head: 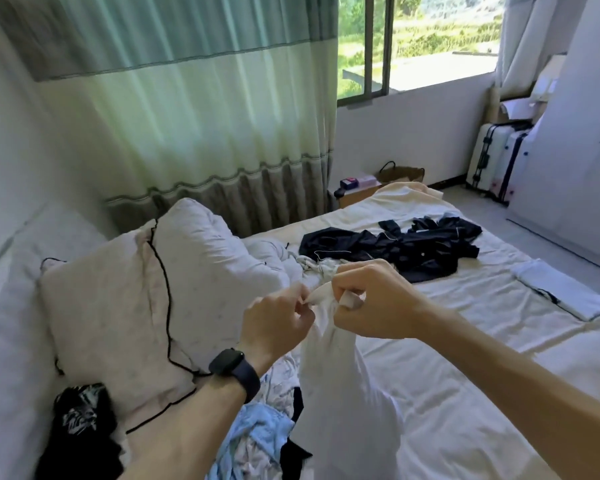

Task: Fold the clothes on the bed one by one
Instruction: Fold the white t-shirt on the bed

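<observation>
Pillows sit at the left, two of them leaning side by side on the bed: a pale pillow with black piping and, at its one o'clock, a white pillow. One black patterned garment lies crumpled at seven o'clock of the piped pillow, touching its lower corner. One green banded curtain hangs behind, at twelve o'clock.

The left hand, with one dark watch on its wrist, has its fingers curled in and pinches the top edge of the white garment against the thumb. That garment is raised above the mattress near the middle of the view and hangs down toward six o'clock. At its seven o'clock one light blue garment lies in a rumpled heap with other cloth I cannot tell apart.

The right hand, just beside the left at its three o'clock, is clenched round the bunched top of the same white garment, with a fold of cloth showing between its fingers.

At one o'clock of the hands one dark navy garment is spread unfolded on the sheet. One folded pale garment lies flat at three o'clock, near the bed's edge. Farther off, at one o'clock, stand one woven basket and two suitcases by the window.
</observation>
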`<state>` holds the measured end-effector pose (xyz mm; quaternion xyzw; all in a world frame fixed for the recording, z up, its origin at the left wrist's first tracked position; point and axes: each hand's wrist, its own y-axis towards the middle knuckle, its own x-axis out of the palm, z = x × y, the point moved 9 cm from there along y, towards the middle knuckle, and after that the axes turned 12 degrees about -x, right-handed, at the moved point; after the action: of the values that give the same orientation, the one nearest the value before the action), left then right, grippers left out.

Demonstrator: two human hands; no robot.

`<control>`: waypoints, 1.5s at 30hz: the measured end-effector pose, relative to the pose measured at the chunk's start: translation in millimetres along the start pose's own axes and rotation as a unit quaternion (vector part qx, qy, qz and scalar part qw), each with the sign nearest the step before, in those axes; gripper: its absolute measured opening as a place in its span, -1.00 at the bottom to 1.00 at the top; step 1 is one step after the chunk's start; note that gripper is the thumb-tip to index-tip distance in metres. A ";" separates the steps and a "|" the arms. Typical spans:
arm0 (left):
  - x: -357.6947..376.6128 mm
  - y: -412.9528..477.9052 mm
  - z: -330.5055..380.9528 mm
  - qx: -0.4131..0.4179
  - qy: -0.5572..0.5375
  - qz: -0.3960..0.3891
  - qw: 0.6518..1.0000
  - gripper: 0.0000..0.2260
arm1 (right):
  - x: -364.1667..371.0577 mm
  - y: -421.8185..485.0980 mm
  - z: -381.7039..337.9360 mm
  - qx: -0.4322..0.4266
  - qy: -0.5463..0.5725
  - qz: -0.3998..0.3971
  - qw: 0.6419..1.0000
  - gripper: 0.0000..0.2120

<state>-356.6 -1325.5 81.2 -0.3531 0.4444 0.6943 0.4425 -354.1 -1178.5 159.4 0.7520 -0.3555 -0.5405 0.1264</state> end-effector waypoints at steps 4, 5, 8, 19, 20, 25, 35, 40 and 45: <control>19.8 -25.0 -26.8 -0.074 -0.071 -0.079 0.992 -0.80 | 7.4 4.4 -5.2 -0.034 0.029 0.025 0.999 -0.85; 24.7 -30.8 -31.4 -0.101 -0.097 -0.094 0.986 -0.76 | 10.3 6.4 -7.6 -0.042 0.039 0.023 0.998 -0.85; 31.5 -30.7 -44.2 -0.144 -0.071 -0.096 0.982 -0.63 | 15.4 11.5 -17.1 -0.061 0.036 0.017 0.997 -0.88; -101.6 5.5 -161.3 -0.188 -0.163 -0.203 0.947 -0.55 | -15.3 30.5 19.1 -0.026 -0.197 -0.034 0.980 -0.87; -124.4 9.9 -160.9 -0.207 -0.210 -0.180 0.938 -0.58 | -19.4 40.5 13.6 -0.032 -0.203 -0.013 0.978 -0.90; -164.0 0.9 -179.5 -0.184 -0.123 -0.158 0.962 -0.66 | -14.4 71.9 11.5 -0.023 -0.168 0.041 0.985 -0.83; -184.0 -35.5 -233.8 -0.303 -0.213 -0.104 0.923 -0.60 | 55.0 105.5 16.5 0.103 -0.025 0.003 0.994 -0.86; -203.9 -51.6 -246.4 -0.259 -0.135 -0.102 0.951 -0.29 | 79.5 106.6 13.8 0.105 -0.013 -0.042 0.994 -0.88; -213.5 -68.9 -252.7 -0.240 -0.109 -0.172 0.949 -0.68 | 94.9 115.7 12.8 0.151 0.050 -0.076 0.984 -0.91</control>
<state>-191.4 -1609.8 159.0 -0.4416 0.1462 0.7284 0.5030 -396.2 -1322.4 152.3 0.8134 -0.3682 -0.4502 -0.0120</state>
